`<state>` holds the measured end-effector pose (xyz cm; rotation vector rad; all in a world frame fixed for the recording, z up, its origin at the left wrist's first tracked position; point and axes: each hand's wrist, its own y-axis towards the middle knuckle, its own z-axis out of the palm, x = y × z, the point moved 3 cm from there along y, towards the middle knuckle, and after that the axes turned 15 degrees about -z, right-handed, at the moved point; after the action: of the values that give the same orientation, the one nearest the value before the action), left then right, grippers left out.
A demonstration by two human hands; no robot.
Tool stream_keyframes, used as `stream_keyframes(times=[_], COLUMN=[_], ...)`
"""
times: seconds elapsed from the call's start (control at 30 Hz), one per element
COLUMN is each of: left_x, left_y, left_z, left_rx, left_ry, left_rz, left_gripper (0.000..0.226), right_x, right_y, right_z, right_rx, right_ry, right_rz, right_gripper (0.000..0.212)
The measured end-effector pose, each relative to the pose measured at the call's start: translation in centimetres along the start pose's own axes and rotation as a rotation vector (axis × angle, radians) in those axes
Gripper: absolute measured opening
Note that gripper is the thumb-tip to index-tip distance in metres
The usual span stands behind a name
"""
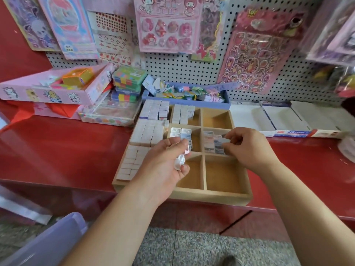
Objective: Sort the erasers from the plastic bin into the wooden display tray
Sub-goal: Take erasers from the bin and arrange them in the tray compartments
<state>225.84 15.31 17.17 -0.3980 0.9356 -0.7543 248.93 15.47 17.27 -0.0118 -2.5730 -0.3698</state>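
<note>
My left hand (165,166) held a bunch of erasers (180,160) over the wooden tray (211,196), mid-frame, to keep them close. My right hand (249,148) pinched one at the tray's middle right box, I think to line it up. The plastic bin (48,242) sat lower left. A sticker sheet (255,54) said "TOY".

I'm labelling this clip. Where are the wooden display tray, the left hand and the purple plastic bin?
Wooden compartmented display tray (211,196): head view, bare front rim.
Left hand (163,166): head view, middle of the hand, gripping small wrapped erasers (180,160).
Purple plastic bin (67,227): head view, rim, lower left.
</note>
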Motion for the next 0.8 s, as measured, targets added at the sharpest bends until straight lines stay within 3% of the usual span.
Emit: stream_keyframes(times=[0.47,0.73,0.8], left_x=[0.5,0.5,0.5], left_y=[1.6,1.8,1.8], left_z=[1.4,1.8,1.9], left_rx=[-0.024,-0.007,0.016], left_ry=[0.119,0.105,0.090], left_rz=[-0.006,-0.033,-0.050], left_gripper=[0.023,0.020,0.017], right_x=[-1.0,-0.7,0.3], right_y=[3.5,3.5,3.2], right_z=[2.0,1.8,0.9], right_rx=[0.032,0.044,-0.003], right_ry=[-0.274,-0.314,-0.206], right_rz=[-0.023,-0.085,-0.082], right_gripper=[0.014,0.015,0.014])
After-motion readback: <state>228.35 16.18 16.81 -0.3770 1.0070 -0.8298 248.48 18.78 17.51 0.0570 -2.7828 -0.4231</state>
